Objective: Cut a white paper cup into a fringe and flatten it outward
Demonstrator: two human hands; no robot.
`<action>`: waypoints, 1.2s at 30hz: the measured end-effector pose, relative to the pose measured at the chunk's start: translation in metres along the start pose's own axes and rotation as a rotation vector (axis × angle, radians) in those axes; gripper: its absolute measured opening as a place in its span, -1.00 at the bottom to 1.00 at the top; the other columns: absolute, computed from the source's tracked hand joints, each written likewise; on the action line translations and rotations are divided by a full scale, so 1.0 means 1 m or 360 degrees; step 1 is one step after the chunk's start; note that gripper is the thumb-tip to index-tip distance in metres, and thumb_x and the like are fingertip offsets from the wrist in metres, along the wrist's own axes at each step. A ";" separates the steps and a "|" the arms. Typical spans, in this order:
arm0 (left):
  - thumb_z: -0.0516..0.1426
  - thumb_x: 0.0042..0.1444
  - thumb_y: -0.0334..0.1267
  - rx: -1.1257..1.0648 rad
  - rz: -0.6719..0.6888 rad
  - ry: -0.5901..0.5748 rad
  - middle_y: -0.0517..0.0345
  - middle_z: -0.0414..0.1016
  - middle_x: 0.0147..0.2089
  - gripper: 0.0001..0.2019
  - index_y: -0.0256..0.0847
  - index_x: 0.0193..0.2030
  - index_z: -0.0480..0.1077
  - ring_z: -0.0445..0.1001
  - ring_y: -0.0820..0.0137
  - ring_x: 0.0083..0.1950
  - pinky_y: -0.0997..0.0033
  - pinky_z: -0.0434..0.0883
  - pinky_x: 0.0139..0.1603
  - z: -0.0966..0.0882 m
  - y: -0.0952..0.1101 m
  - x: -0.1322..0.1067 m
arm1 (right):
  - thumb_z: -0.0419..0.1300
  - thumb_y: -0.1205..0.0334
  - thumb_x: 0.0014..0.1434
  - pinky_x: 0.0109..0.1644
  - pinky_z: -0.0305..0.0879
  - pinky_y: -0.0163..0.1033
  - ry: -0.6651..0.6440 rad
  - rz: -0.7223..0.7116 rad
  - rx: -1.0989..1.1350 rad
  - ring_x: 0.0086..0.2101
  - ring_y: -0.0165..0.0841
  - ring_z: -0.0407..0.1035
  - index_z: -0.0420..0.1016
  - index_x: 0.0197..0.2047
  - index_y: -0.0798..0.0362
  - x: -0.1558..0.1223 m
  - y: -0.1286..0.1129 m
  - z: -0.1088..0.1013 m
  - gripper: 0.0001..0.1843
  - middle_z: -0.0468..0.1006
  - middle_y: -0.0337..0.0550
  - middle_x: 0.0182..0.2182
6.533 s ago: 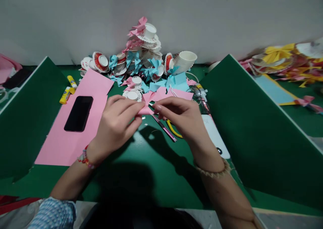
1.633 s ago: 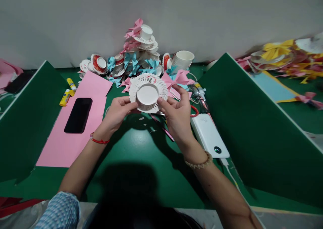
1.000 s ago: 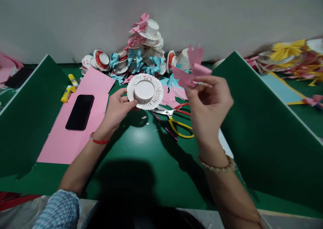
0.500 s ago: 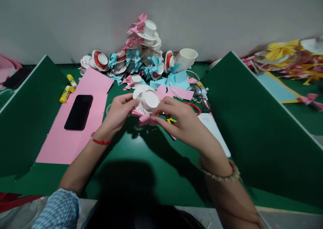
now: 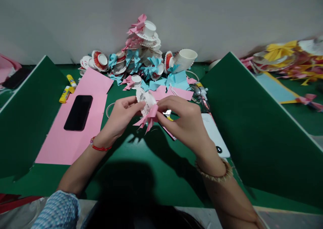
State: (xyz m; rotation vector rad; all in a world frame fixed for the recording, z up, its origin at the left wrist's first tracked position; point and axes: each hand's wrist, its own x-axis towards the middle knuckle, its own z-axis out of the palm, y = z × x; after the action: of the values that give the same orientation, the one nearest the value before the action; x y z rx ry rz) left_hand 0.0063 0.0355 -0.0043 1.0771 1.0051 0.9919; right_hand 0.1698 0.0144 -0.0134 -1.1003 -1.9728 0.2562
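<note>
Above the green table (image 5: 161,185) I hold a small white paper-cup hat (image 5: 149,100) with a fringed brim, tilted on its side. My left hand (image 5: 127,112) pinches the brim at its left edge. A folded pink paper bow (image 5: 149,117) sits at the hat's lower front. My right hand (image 5: 180,119) has thumb and fingertips closed on the bow's right side, against the hat. Beneath and beyond the right hand lie scissors (image 5: 169,117) with yellow on them, partly hidden.
Finished-looking cup hats (image 5: 148,37) with pink and blue bows are piled against the wall. Left are pink paper (image 5: 55,148), a black phone (image 5: 78,112) and glue sticks (image 5: 65,94). A white phone (image 5: 215,134) lies right, near eyeglasses (image 5: 202,94). Green dividers (image 5: 262,131) flank the table.
The hat has been tipped from facing up onto its side, and the bow has turned upward with it. The right hand has shifted slightly, uncovering more of the white phone.
</note>
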 end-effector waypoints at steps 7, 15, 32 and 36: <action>0.31 -0.20 -0.28 -0.0132 -0.0086 -0.0005 0.26 0.39 -0.54 -0.85 -0.32 -0.52 0.46 0.34 0.59 -0.46 0.63 0.31 -0.40 0.003 0.003 -0.002 | 0.17 0.46 0.06 -0.26 0.32 -0.14 0.0054 0.0014 -0.0037 -0.38 -0.26 0.46 0.30 -0.53 0.01 0.000 -0.002 0.001 -0.79 0.56 -0.16 -0.47; 0.29 -0.21 -0.27 -0.0137 -0.0100 0.0016 0.27 0.36 -0.57 -0.83 -0.31 -0.58 0.41 0.29 0.60 -0.50 0.59 0.25 -0.46 0.006 0.003 -0.002 | 0.21 0.45 0.04 -0.26 0.26 -0.13 0.0099 -0.0014 -0.0099 -0.37 -0.23 0.48 0.27 -0.56 0.03 -0.001 -0.002 0.002 -0.75 0.58 -0.19 -0.48; 0.20 -0.10 -0.31 -0.0057 -0.0091 0.0070 0.30 0.26 -0.62 -0.80 -0.27 -0.62 0.28 0.22 0.61 -0.57 0.56 0.15 -0.54 0.008 0.003 -0.008 | 0.28 0.38 0.05 -0.20 0.17 -0.08 0.0199 0.0080 -0.0036 -0.43 -0.26 0.46 0.20 -0.58 0.01 -0.002 -0.005 -0.003 -0.67 0.60 -0.26 -0.53; 0.21 -0.09 -0.31 -0.0206 -0.0156 0.0007 0.29 0.29 -0.57 -0.82 -0.28 -0.58 0.29 0.26 0.61 -0.53 0.58 0.24 -0.47 0.011 0.003 -0.009 | 0.27 0.39 0.03 -0.23 0.24 -0.11 0.0206 0.0145 -0.0009 -0.42 -0.28 0.45 0.28 -0.50 0.00 0.000 -0.003 -0.004 -0.77 0.55 -0.27 -0.51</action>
State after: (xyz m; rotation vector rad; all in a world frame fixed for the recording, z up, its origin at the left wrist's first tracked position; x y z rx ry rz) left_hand 0.0138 0.0248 0.0022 0.9113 0.9745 0.9662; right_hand 0.1712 0.0113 -0.0090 -1.1827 -1.8130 0.2223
